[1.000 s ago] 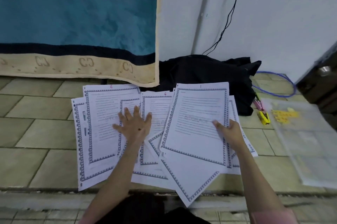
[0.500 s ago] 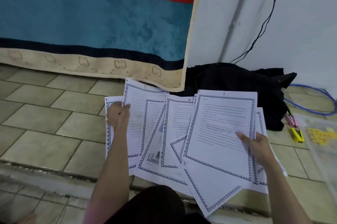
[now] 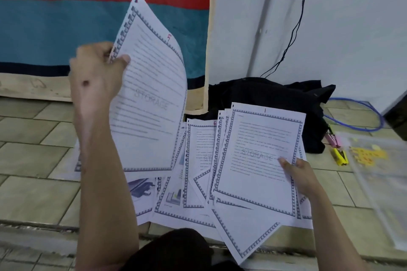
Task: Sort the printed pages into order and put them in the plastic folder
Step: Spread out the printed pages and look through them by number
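The left hand (image 3: 97,67) pinches the left edge of one printed page (image 3: 152,98), thumb on the face and fingers curled behind, and holds it raised and bowed above the tiled floor (image 3: 33,149); a red handwritten number sits at its top edge, possibly a 5, though blur makes it hard to read, and a faint "STORAGE" watermark crosses its text. Right of that raised sheet, the other printed pages (image 3: 198,171) lie fanned and overlapping on the floor, each with a patterned blue-grey border. The right hand (image 3: 301,173) grips the right edge of the topmost sheet of the fan, page 1 (image 3: 259,156), marked with a red 1, thumb on top and fingers tucked under the paper. Well to the right of the fan, the clear plastic folder (image 3: 378,187) lies flat on the floor with a yellow label (image 3: 366,156) showing through it. Between fan and folder rest a yellow and a pink clip-like object (image 3: 337,149). Behind the fan lies a black bag (image 3: 275,103), with a blue cable (image 3: 356,116) looped beside it and a black cord (image 3: 295,28) hanging down the white wall (image 3: 352,28). A teal and red blanket (image 3: 88,17) hangs behind the raised page.
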A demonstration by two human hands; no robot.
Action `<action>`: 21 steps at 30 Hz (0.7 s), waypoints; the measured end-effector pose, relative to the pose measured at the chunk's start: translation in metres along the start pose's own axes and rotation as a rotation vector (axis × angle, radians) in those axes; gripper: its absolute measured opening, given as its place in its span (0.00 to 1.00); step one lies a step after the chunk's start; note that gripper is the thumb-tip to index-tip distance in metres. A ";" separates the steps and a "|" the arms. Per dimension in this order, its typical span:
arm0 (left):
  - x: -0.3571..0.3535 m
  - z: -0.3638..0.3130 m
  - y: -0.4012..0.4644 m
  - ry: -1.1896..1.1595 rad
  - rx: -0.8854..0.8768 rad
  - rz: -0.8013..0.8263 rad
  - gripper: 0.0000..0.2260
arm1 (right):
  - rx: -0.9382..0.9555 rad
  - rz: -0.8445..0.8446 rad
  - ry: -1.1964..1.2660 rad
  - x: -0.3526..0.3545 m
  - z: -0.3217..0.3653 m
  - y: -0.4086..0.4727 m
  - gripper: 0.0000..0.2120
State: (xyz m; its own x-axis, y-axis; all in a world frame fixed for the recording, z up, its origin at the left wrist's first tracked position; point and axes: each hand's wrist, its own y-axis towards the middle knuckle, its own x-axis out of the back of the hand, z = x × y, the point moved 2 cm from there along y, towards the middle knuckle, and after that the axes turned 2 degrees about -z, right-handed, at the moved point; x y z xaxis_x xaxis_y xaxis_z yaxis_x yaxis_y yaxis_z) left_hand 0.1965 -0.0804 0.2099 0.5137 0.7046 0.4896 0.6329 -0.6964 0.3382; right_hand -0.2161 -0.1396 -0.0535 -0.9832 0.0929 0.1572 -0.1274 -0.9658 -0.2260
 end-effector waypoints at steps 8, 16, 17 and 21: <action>-0.090 0.059 0.002 0.058 0.149 0.442 0.15 | -0.159 -0.125 0.373 0.013 -0.007 0.001 0.11; -0.147 0.142 -0.030 0.187 0.326 0.744 0.23 | -0.217 -0.101 0.737 0.013 -0.004 -0.003 0.20; -0.150 0.144 -0.032 0.161 0.342 0.749 0.21 | -0.217 -0.104 0.724 0.013 -0.004 -0.002 0.19; -0.159 0.150 -0.037 -0.087 0.533 0.834 0.15 | -0.251 -0.072 0.503 0.001 0.005 0.002 0.09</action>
State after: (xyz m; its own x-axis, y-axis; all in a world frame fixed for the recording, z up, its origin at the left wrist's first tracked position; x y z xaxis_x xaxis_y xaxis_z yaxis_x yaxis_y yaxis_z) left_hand 0.1782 -0.1464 -0.0016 0.9401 0.0391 0.3386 0.2162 -0.8364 -0.5037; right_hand -0.2171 -0.1424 -0.0492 -0.9042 0.3196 -0.2833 -0.1631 -0.8714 -0.4626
